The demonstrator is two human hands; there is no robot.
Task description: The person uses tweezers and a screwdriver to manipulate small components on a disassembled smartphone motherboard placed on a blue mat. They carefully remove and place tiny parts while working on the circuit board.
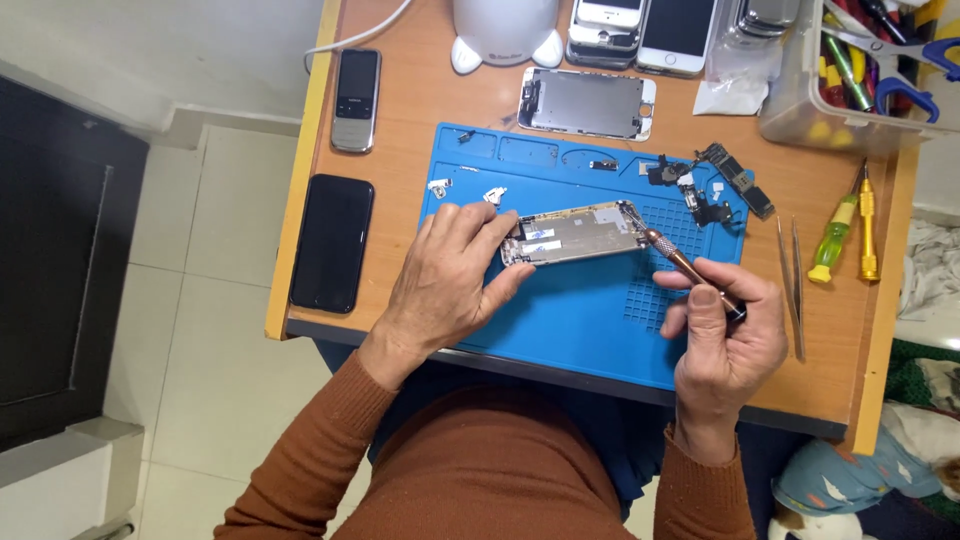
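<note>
Left hand (450, 275) gripping the near end of an opened phone shell (575, 233) on a blue work mat (590, 320), right hand (725, 345) closed around a copper-coloured screwdriver (690, 268), tip touching the shell's far corner, tweezers (792, 285) just right of that hand, black phone (332, 243) left of the left hand.

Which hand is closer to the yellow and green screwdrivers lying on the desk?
The right hand. It holds a brown screwdriver just left of the yellow and green screwdrivers. The left hand is farther off, gripping the opened phone on the blue mat.
</note>
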